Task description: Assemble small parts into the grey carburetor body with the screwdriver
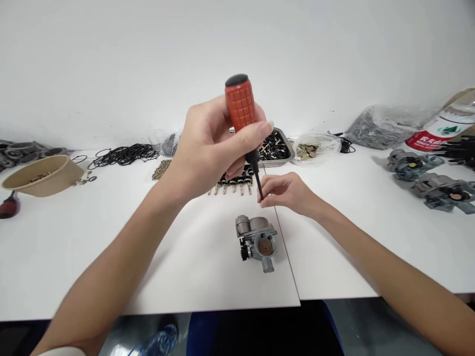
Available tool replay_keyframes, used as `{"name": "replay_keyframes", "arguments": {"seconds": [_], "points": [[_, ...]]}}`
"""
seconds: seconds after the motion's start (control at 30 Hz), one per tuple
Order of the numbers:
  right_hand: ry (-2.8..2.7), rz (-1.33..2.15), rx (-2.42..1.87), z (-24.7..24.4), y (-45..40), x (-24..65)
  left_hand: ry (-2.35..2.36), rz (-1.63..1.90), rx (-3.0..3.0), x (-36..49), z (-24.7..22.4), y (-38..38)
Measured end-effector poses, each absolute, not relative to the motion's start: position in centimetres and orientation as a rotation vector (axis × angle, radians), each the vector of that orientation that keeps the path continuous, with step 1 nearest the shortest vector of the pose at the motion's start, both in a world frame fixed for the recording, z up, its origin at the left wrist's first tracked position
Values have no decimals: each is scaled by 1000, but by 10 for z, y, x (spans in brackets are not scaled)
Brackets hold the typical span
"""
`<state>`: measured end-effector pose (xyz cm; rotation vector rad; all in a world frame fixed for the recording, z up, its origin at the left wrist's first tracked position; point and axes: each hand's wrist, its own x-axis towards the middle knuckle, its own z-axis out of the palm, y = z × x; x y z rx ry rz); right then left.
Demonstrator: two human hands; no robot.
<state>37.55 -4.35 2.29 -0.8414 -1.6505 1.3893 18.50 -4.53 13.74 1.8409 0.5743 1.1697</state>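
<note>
My left hand [211, 148] is wrapped round the red grip of a screwdriver [241, 106], whose shaft slants down. At its tip, the fingers of my right hand [287, 193] are pinched together; whatever small thing they hold there is hidden. Below both hands, a grey metal carburetor [256, 227] rests on the white table [193, 257], its round bore with a brown disc facing me. Behind my left hand lies a row of black parts with brass stems [233, 187], partly covered by the hand.
At left are a tan bowl [55, 173], another screwdriver [9, 205], black rubber rings [126, 155] and small brass pieces [161, 169]. Behind my hands sit a metal tray [284, 160] and a bag of discs [308, 150]. More carburetors [445, 190] and a bottle [438, 131] stand right.
</note>
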Motion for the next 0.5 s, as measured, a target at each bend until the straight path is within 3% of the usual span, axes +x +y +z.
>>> {"name": "replay_keyframes", "arguments": {"seconds": [0.17,0.33,0.5], "points": [[-1937,1542,-691,30,-44,385,607,1174,1807,177,141,-53],[-2387,1514,-569,41,-57,382,632,1204,1782,172,150,-64],[-2460,1455,-490,36,-72,366,634,1133,1831,175,154,-77]]}}
